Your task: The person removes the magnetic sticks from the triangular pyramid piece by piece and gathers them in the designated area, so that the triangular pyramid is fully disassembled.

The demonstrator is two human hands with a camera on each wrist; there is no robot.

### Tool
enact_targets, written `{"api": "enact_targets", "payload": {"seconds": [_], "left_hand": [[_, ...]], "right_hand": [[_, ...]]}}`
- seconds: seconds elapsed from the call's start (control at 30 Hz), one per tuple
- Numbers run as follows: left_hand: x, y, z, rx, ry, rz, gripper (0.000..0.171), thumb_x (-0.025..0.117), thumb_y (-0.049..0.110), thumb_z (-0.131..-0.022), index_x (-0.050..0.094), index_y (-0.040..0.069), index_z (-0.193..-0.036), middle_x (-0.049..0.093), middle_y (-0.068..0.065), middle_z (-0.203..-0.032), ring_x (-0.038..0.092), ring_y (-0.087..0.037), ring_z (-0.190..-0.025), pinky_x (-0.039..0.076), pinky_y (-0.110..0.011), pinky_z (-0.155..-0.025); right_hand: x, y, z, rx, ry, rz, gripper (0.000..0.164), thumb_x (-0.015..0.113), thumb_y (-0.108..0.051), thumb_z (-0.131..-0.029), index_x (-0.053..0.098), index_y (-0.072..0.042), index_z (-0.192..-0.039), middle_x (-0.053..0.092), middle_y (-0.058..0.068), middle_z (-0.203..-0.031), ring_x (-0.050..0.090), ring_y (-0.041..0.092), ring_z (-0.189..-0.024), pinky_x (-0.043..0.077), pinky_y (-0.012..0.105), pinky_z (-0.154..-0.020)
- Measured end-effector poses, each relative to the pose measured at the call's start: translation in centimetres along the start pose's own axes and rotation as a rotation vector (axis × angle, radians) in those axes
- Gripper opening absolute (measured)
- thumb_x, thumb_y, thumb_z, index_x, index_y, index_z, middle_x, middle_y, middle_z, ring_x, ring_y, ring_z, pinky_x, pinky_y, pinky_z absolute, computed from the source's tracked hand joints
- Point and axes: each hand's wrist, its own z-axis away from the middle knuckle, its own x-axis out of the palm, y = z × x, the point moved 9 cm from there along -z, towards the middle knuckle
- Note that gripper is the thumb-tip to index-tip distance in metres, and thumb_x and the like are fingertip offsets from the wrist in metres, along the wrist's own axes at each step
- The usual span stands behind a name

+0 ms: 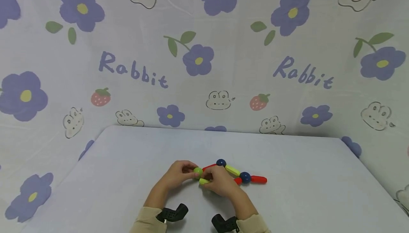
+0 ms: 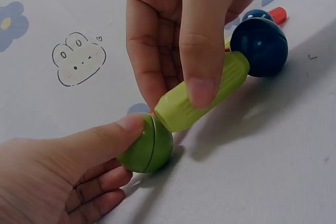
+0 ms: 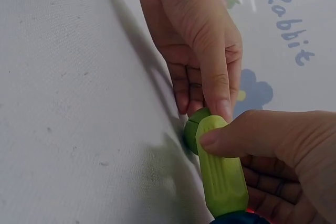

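Note:
My left hand pinches a green ball between thumb and fingers. With thumb and fingers, my right hand grips a ribbed yellow-green rod. One end of that rod is at the green ball; whether they touch, I cannot tell. In the left wrist view, the rod's other end meets a dark blue ball. A red rod runs from behind the right hand toward a second blue ball. The right hand hides part of the linked pieces.
Right of the hands, the chain continues with a yellow rod, a blue ball and a red rod pointing outward. Everything lies on a white-covered table. Behind it hangs a flower-and-rabbit printed cloth.

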Motion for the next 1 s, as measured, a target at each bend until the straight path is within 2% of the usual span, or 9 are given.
{"api": "enact_targets", "payload": {"seconds": [0.23,0.43,0.7,0.83,1.0], "left_hand": [[0.0,0.0,0.0,0.011,-0.007,0.012,0.029,0.071,0.021,-0.082,0.067,0.002,-0.103,0.068,-0.008,-0.092,0.058,-0.010,-0.079,0.048,-0.020,-0.071],[0.0,0.0,0.0,-0.005,-0.005,0.019,0.028,0.070,0.020,-0.083,0.067,0.002,-0.103,0.067,-0.007,-0.092,0.058,-0.010,-0.079,0.048,-0.021,-0.071],[0.1,-0.5,-0.1,-0.026,-0.002,0.016,0.027,0.071,0.021,-0.082,0.067,0.003,-0.103,0.067,-0.006,-0.091,0.057,-0.011,-0.079,0.048,-0.022,-0.072],[0.2,-0.4,-0.2,-0.011,-0.007,0.026,0.028,0.070,0.021,-0.082,0.067,0.002,-0.103,0.067,-0.007,-0.092,0.058,-0.011,-0.079,0.048,-0.022,-0.072],[0.1,-0.2,-0.2,0.001,-0.012,0.048,0.030,0.071,0.023,-0.082,0.066,0.002,-0.103,0.068,-0.008,-0.092,0.059,-0.011,-0.078,0.049,-0.022,-0.070]], "right_hand": [[0.2,-0.2,0.1,-0.002,-0.027,-0.002,0.015,0.072,-0.004,-0.077,0.069,-0.004,-0.091,0.065,0.001,-0.086,0.055,0.010,-0.078,0.051,0.028,-0.074],[0.6,-0.3,0.3,-0.024,-0.077,-0.014,0.014,0.074,-0.005,-0.076,0.069,-0.005,-0.089,0.067,0.000,-0.085,0.058,0.008,-0.078,0.051,0.027,-0.074],[1.4,0.0,0.4,-0.008,-0.137,-0.045,0.013,0.074,-0.006,-0.076,0.069,-0.005,-0.088,0.068,0.000,-0.084,0.058,0.008,-0.078,0.052,0.027,-0.076],[0.8,-0.3,0.1,-0.020,-0.127,-0.040,0.019,0.074,-0.008,-0.077,0.069,-0.002,-0.093,0.068,0.004,-0.090,0.061,0.014,-0.085,0.052,0.032,-0.079],[-1.3,-1.5,-1.1,-0.071,-0.094,0.012,0.020,0.070,-0.003,-0.079,0.067,0.002,-0.098,0.068,0.012,-0.097,0.062,0.024,-0.092,0.052,0.041,-0.084]]}}
